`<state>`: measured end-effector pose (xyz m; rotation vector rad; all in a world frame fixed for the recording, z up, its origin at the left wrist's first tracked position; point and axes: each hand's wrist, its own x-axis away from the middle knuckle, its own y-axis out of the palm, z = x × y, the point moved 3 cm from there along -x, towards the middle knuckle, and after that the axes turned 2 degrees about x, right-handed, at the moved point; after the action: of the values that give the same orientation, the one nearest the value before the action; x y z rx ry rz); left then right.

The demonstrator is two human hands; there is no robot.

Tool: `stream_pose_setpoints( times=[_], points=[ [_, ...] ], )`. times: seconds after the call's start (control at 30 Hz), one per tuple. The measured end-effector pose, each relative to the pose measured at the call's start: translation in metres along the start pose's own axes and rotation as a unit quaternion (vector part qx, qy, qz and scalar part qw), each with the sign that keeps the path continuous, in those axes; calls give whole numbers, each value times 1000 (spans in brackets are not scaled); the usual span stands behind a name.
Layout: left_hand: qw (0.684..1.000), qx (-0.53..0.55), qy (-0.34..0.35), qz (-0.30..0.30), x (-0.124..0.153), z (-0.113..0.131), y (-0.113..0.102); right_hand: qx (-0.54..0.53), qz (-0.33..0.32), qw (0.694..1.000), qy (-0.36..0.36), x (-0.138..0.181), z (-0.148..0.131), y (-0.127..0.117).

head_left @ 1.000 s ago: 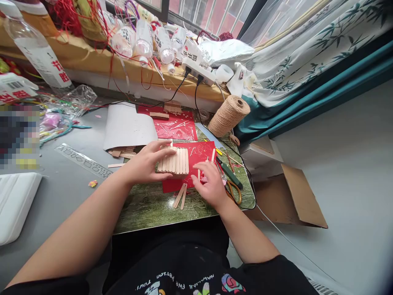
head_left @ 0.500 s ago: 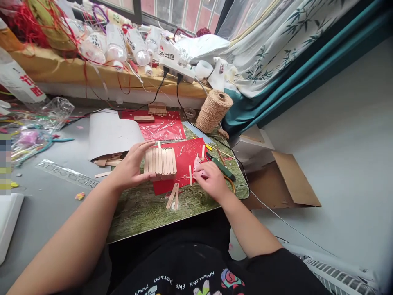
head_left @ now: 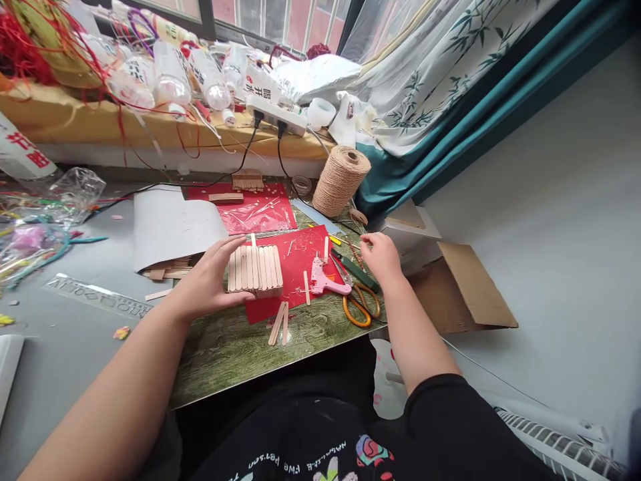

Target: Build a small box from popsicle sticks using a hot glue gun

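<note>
A small box of craft sticks (head_left: pixel 256 268) sits on a red sheet (head_left: pixel 295 250), its top a row of sticks side by side. My left hand (head_left: pixel 213 277) grips the box from its left side, thumb along the front edge and fingers behind. Over the table's right edge, my right hand (head_left: pixel 382 259) has its fingers curled together; whatever they may hold is hidden. Left of that hand lie a pink glue gun (head_left: pixel 323 277), a green-handled cutter (head_left: pixel 356 270) and scissors with orange handles (head_left: pixel 361 308). Loose craft sticks (head_left: pixel 279 324) lie in front of the box.
A twine spool (head_left: pixel 341 180) stands at the back right. Behind the box lie a second red sheet (head_left: pixel 260 217) and a curled white sheet (head_left: pixel 177 224). Black cables run down from a power strip (head_left: pixel 276 115). An open cardboard box (head_left: pixel 471 287) sits beyond the table's right edge.
My right hand has left the glue gun and moved right, uncovering the gun and the scissors. My left hand stays at the craft-stick box. The view has shifted slightly.
</note>
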<state>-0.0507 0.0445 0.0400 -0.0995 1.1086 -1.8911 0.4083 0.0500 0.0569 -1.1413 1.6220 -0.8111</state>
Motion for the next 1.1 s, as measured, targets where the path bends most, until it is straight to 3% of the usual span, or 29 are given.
stream_pose_setpoints(
  times=[0.13,0.23,0.33,0.4,0.6,0.7,0.8,0.9,1.1],
  points=[
    [1000,16,23,2,0,-2,-3,-9,-30,999,8,10,4,-4],
    [999,24,35,6,-1,-2,-3,-31,-77,995,-53,45,-29,1],
    [999,27,40,16,-1,-1,-2,-41,-143,975,-167,82,-67,8],
    [999,27,41,25,-1,-1,-1,-23,-156,971,-179,97,-80,13],
    [999,14,39,17,-2,-1,2,9,-168,973,-157,100,-79,25],
    [1000,3,30,9,-3,1,2,11,-135,977,-162,103,-85,18],
    [1000,-7,18,11,-3,5,2,-30,-98,973,-206,119,-106,7],
    [1000,-4,14,9,-4,10,3,-99,-105,956,-255,142,-140,8],
    [1000,17,3,20,-5,13,4,-93,-147,959,-222,163,-189,35]
  ],
)
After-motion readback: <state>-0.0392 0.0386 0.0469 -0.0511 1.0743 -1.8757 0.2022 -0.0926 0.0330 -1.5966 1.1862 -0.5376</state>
